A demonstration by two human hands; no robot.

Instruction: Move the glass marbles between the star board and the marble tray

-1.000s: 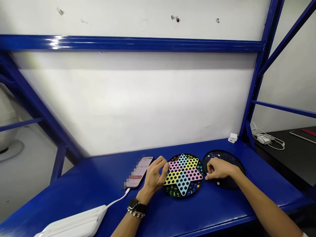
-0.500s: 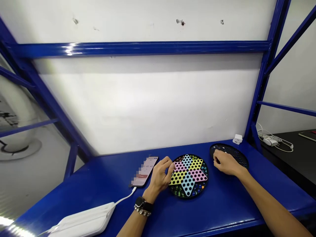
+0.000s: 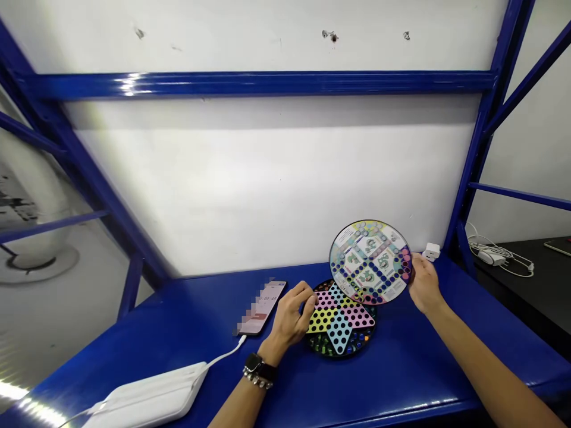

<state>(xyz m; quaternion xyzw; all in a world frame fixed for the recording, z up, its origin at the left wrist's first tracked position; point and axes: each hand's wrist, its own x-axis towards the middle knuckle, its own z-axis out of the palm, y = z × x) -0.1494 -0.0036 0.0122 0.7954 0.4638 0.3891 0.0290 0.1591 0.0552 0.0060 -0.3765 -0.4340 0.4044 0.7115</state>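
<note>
Left of the round black Chinese checkers board with its pastel six-pointed star (image 3: 339, 324), on the blue metal table (image 3: 401, 362), a white power bank (image 3: 149, 395) feeds a white cable (image 3: 223, 353) into a smartphone (image 3: 261, 308). The half-curled left hand (image 3: 289, 315) sits at the board's left edge; whether it holds anything cannot be told. Over the board's right side, a round printed plastic disc (image 3: 370, 263) stands tilted, its rim gripped by the right hand (image 3: 424, 284). Just beyond that hand lies a white plug charger (image 3: 431, 251).
</note>
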